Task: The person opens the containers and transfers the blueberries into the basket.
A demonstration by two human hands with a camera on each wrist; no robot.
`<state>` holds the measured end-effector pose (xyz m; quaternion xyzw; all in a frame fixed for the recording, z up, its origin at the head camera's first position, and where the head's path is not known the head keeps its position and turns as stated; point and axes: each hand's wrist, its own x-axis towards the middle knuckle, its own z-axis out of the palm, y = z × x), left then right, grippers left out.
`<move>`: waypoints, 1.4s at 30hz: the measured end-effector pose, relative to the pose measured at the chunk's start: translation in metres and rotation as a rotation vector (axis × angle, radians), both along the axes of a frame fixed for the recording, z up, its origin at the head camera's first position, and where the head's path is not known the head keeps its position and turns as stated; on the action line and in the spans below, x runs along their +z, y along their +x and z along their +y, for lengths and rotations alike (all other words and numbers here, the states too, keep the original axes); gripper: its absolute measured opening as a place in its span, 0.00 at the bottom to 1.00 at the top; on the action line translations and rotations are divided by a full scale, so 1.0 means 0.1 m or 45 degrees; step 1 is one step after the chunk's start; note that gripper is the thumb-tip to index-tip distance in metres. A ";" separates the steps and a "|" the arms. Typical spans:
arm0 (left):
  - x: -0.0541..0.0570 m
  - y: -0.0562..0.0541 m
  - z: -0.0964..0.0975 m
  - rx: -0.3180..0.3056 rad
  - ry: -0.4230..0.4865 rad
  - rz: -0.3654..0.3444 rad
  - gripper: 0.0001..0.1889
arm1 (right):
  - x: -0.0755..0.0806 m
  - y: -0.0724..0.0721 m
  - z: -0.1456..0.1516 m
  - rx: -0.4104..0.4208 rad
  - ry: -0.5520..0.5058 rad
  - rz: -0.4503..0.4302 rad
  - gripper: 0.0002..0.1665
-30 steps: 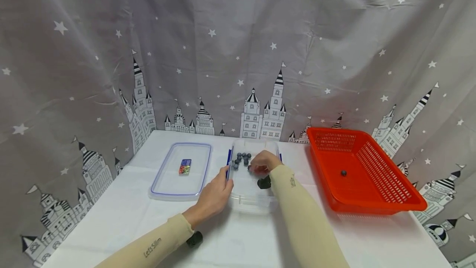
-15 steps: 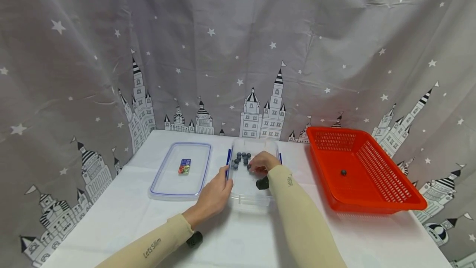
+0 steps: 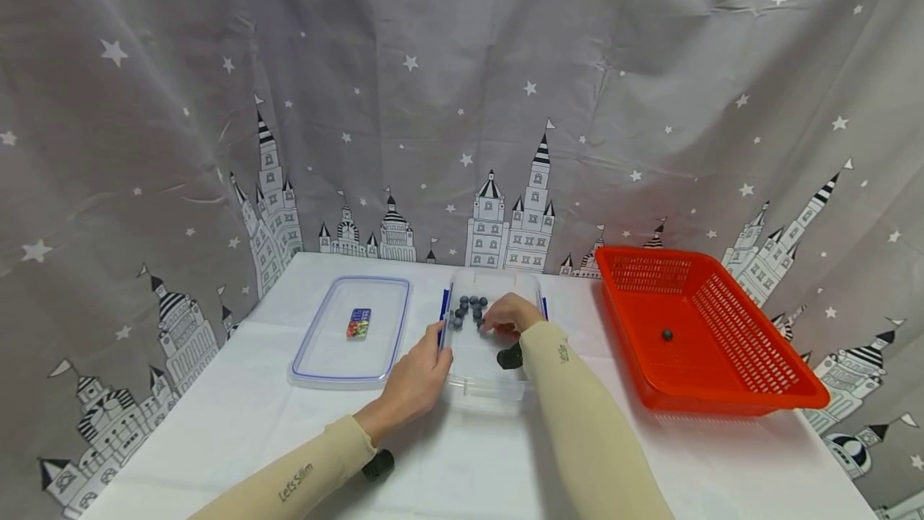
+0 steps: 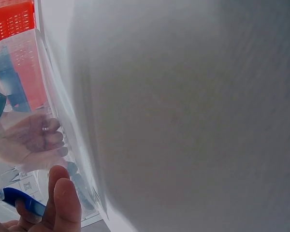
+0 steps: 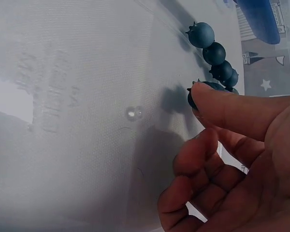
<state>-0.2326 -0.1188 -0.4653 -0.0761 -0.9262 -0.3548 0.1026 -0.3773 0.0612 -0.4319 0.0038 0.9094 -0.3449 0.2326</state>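
A clear plastic food container (image 3: 498, 283) with blue side latches stands mid-table, and several blueberries (image 3: 464, 302) lie in a curving row inside it at the left. My left hand (image 3: 419, 375) holds the container's left side, fingers beside the blue latch (image 4: 24, 200) in the left wrist view. Inside the container is my right hand (image 3: 512, 314), its thumb and index finger pinching a blueberry (image 5: 191, 99) at the near end of the row. The thumb partly covers that berry in the right wrist view.
A clear lid (image 3: 390, 319) with a blue seal and a small label (image 3: 358, 324) lies to the left. At the right stands a red perforated basket (image 3: 693, 392) with one blueberry (image 3: 667, 335) in it. A grey castle-print curtain (image 3: 433, 103) hangs behind the table.
My right hand has shifted slightly left inside the container, and the berry at its fingertips has moved a little toward me. My left hand stays on the container's side.
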 end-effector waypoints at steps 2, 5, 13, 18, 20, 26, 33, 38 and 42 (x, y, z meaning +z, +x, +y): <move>0.00 0.00 0.01 0.000 -0.001 0.001 0.27 | 0.00 0.01 0.00 -0.017 0.001 0.021 0.10; 0.01 0.00 0.02 -0.001 0.001 -0.004 0.27 | 0.01 0.03 0.01 -0.037 -0.025 0.054 0.10; 0.02 0.01 0.04 -0.010 0.008 -0.025 0.28 | 0.07 0.02 0.04 -0.009 -0.127 0.080 0.11; 0.02 0.00 0.04 -0.010 0.011 -0.024 0.28 | 0.20 -0.04 0.04 0.043 -0.147 0.096 0.19; 0.02 0.00 0.04 -0.010 0.008 -0.022 0.28 | 0.26 -0.05 0.03 0.050 -0.167 0.104 0.18; 0.01 0.00 0.05 -0.012 0.020 -0.028 0.27 | 0.43 -0.04 0.04 0.071 -0.210 0.154 0.10; 0.00 0.00 0.03 0.003 0.016 -0.028 0.27 | 0.64 -0.04 0.11 0.133 -0.259 0.216 0.10; 0.01 0.00 0.02 0.004 0.010 -0.017 0.27 | 0.81 -0.02 0.20 0.162 -0.282 0.234 0.14; 0.00 0.00 0.01 0.002 0.020 -0.021 0.27 | 0.95 0.02 0.31 0.184 -0.284 0.247 0.18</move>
